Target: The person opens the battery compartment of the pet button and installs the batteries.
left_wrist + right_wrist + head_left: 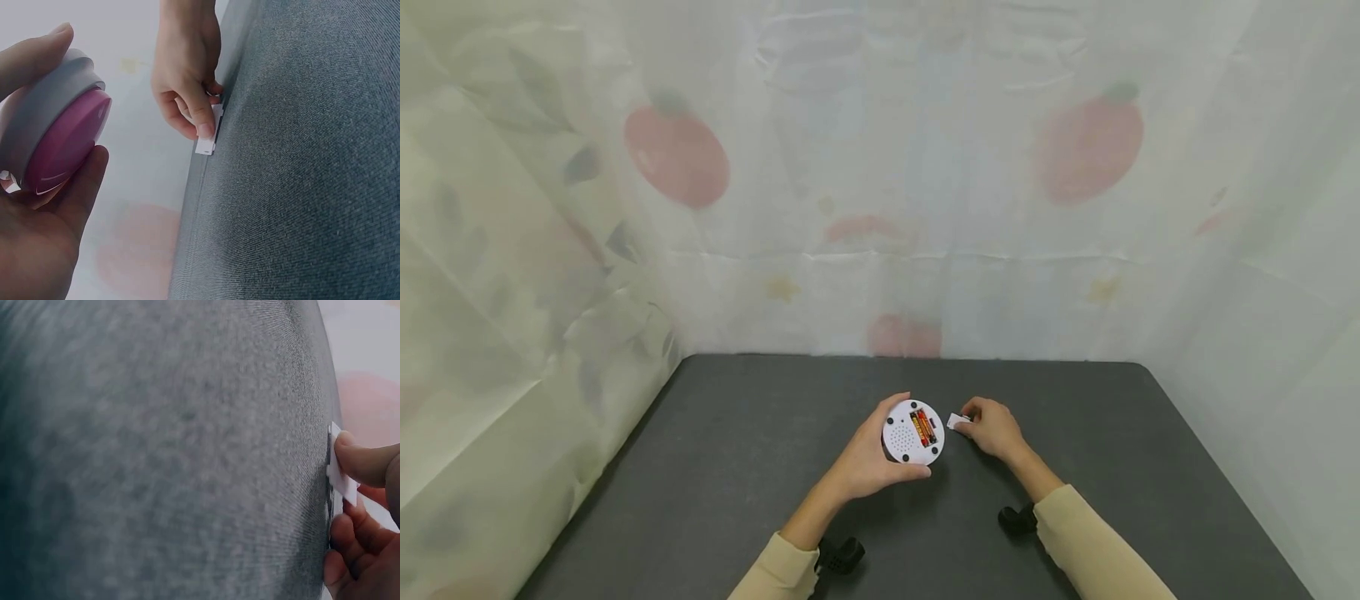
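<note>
A round white device (897, 432) sits in my left hand (867, 458), which grips it by the rim between thumb and fingers. Its underside faces up in the head view, with speaker holes, small dark feet and an uncovered battery slot holding red-and-black batteries (923, 427). In the left wrist view, the device's other face is a glossy pink dome (70, 140). Just to the right, my right hand (996, 429) pinches a small white battery cover (954, 421) between thumb and fingers. A narrow gap separates the cover (341, 472) from the device.
Both hands are over a dark grey table (737, 433). A pale curtain printed with fruit (887, 167) hangs behind it, and more sheeting hangs at both sides. Black wrist cameras (846, 556) sit under the beige sleeves (1090, 542).
</note>
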Demonstrator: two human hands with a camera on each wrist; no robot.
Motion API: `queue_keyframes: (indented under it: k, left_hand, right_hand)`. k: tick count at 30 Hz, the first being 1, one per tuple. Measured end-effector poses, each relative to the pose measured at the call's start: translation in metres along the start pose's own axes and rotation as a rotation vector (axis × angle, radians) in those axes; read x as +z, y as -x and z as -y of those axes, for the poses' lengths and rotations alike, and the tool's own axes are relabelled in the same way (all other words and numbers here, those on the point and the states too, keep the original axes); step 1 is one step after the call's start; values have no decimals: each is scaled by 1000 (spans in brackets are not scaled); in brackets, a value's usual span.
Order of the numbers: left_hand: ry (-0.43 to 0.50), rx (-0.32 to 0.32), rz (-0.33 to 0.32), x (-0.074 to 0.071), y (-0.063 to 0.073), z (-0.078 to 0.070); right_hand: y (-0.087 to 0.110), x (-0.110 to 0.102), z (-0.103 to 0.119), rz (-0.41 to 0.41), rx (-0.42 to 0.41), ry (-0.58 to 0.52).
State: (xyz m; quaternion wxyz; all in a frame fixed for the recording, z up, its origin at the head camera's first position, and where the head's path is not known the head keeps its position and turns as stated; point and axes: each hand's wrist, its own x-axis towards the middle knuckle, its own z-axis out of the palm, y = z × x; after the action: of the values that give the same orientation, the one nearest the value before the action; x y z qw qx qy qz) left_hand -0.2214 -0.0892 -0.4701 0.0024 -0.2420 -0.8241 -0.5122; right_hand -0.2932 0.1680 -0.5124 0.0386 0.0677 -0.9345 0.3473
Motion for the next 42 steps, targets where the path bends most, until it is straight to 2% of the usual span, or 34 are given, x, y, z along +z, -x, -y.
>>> queue_keyframes:
  k: [16,31,42]
  left_hand:
    - [11,9,-6,-1,-1,0]
    - [7,-2,-9,0,-2,-1]
    - [6,-4,-13,-1,-3,2]
  right_hand:
    - [9,-5,1,-27,-71,-183]
    - [24,-27,26,-59,-124,-357]
    - [37,-36,51,-114,-151,-542]
